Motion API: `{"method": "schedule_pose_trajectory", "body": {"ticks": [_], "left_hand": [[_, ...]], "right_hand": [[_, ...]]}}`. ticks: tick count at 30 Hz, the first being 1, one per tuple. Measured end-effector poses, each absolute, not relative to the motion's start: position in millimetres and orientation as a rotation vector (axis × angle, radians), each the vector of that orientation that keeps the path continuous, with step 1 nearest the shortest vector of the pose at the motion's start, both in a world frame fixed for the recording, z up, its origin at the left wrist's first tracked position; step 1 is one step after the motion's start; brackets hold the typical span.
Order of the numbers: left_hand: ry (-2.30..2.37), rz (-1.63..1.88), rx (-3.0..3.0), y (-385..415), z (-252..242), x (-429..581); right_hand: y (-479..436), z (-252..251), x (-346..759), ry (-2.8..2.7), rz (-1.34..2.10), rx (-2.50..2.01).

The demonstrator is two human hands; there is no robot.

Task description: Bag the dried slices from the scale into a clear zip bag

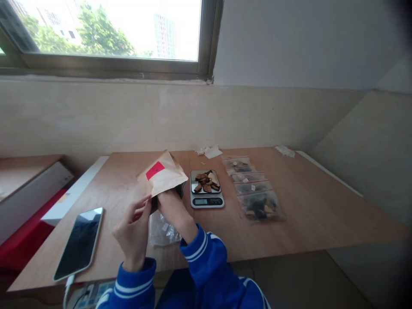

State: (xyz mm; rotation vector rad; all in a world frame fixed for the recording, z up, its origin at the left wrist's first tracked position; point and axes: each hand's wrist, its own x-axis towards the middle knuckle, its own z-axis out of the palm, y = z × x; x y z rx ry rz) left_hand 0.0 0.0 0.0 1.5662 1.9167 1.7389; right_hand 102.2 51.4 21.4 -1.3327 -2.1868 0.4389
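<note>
A brown paper bag (165, 175) with a red label lies tilted on the wooden table (309, 201). My left hand (133, 229) pinches the bag's open lower edge. My right hand (170, 205) reaches into the bag's mouth, and its fingers are hidden inside. Just right of the bag stands a small digital scale (207, 200) with several brown dried pieces (207, 182) on its pan. An empty clear plastic bag (162, 231) lies under my right wrist.
A row of filled clear zip bags (254, 189) lies right of the scale. A smartphone (80, 242) with a cable rests at the table's left front. White paper scraps (210, 151) sit near the back wall. A white board and red item lie left of the table.
</note>
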Motion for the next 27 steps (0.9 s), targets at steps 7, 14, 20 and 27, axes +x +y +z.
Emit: {"method": "schedule_pose_trajectory", "body": {"ticks": [7, 14, 20, 27], "left_hand": [[1.979, 1.659, 1.708, 28.5, 35.0, -1.5], [1.863, 1.791, 1.662, 76.4, 66.5, -3.7], [1.767, 1.756, 1.643, 123.3, 74.2, -15.4], [1.818, 1.819, 1.593, 130.6, 56.3, -16.8]], "right_hand": [[10.3, 30.5, 133.7, -2.018, 0.351, -1.165], [-28.3, -4.7, 189.2, -1.431, 0.368, -1.143], [-45.3, -85.1, 253.3, -1.241, 0.448, -1.430], [-58.8, -120.0, 284.3, -1.283, 0.384, -1.577]]}}
